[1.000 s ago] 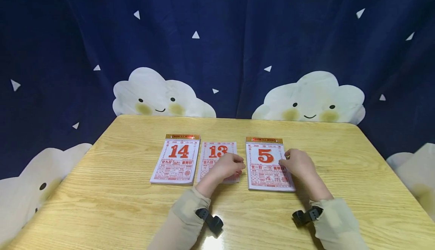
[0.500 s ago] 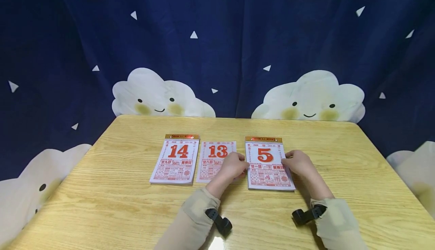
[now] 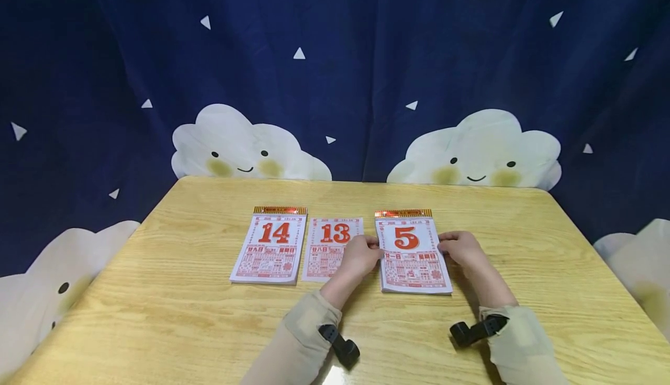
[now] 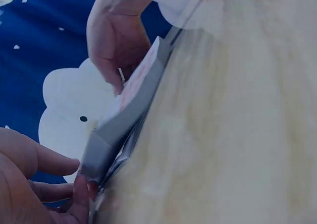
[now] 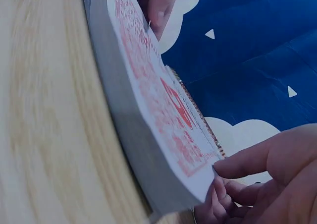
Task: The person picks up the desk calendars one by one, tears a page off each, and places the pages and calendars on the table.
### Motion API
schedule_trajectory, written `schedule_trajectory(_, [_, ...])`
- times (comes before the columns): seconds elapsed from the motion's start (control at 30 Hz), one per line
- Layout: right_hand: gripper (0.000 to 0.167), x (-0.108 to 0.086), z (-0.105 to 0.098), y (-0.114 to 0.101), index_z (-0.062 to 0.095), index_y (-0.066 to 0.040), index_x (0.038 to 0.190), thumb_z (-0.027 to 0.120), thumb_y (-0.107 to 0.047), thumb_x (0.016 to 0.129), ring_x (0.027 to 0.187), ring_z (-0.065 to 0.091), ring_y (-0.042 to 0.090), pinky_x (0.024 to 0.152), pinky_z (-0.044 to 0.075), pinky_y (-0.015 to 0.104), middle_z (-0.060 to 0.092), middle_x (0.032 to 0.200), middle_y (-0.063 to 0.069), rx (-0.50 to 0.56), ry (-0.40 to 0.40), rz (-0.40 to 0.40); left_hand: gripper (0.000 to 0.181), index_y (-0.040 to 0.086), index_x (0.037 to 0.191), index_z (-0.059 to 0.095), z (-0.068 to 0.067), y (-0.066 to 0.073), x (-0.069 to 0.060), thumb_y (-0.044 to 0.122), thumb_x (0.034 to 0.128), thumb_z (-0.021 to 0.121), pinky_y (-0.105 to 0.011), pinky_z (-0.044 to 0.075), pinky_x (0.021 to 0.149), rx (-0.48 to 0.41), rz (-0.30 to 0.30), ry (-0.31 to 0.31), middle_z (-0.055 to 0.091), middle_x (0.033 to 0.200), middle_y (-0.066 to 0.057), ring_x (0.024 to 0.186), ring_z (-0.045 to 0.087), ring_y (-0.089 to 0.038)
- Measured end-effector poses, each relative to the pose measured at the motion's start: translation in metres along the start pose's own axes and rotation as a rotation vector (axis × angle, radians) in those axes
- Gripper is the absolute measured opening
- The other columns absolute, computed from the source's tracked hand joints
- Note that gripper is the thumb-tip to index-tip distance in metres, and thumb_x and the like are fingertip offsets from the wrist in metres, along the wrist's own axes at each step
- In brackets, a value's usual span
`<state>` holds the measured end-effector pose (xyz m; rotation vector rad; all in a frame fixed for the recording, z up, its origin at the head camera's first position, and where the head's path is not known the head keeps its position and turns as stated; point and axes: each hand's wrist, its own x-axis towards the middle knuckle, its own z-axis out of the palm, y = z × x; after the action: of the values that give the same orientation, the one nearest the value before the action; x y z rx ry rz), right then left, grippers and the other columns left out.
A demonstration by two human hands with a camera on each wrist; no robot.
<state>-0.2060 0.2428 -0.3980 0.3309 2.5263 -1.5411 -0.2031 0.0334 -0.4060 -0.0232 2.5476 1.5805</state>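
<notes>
Pinching calendar pad 5 [image 3: 415, 267] by its side edges: left hand [image 3: 361, 255], right hand [image 3: 464, 251], fingers nearly closed; sheet 13 [image 3: 325, 251] left.

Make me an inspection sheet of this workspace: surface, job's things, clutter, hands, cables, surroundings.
Surface: light wood-grain table.
Job's things: tear-off calendar showing 5; to its left, single sheet showing 13, partly hidden behind a hand, then tear-off calendar showing 14.
Clutter: nothing seen.
Hands: left hand grips the 5 calendar's left edge, right hand its right edge.
Cables: nothing seen.
Surroundings: navy curtain printed with white clouds and triangles.
</notes>
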Motion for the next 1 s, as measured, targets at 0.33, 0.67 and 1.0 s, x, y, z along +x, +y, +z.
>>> schedule_trajectory(0.33, [0.044,-0.005,-0.004,-0.011,0.039,0.010,0.129,0.046,-0.007,0.090,0.070,0.054,0.005,0.062,0.048,0.021,0.057,0.095,0.008,0.159,0.008,0.053,0.030,0.000,0.106,0.064,0.002,-0.003,-0.002,0.003,0.0760,0.066,-0.020,0.050,0.067,-0.085,0.051,0.058,0.063,0.091,-0.007,0.079,0.057,-0.013])
schedule_trajectory(0.67, [0.048,-0.022,-0.008,-0.035,0.033,0.008,0.134,0.047,-0.012,0.092,0.079,0.055,0.001,0.073,0.051,0.021,0.051,0.105,0.006,0.328,-0.008,-0.040,0.034,0.006,0.116,0.059,-0.012,-0.001,0.000,0.000,0.0826,0.058,-0.031,0.054,0.072,-0.370,0.018,0.008,0.061,0.108,-0.010,0.080,0.061,-0.016])
schedule_trajectory(1.0, [0.043,-0.027,0.006,-0.049,0.033,0.013,0.130,0.045,-0.004,0.092,0.079,0.056,0.001,0.069,0.051,0.018,0.056,0.086,-0.009,0.472,-0.036,-0.132,0.034,-0.003,0.120,0.054,-0.056,-0.004,0.004,0.001,0.0865,0.055,-0.039,0.053,0.081,-0.604,0.082,-0.073,0.058,0.104,-0.014,0.078,0.061,-0.011])
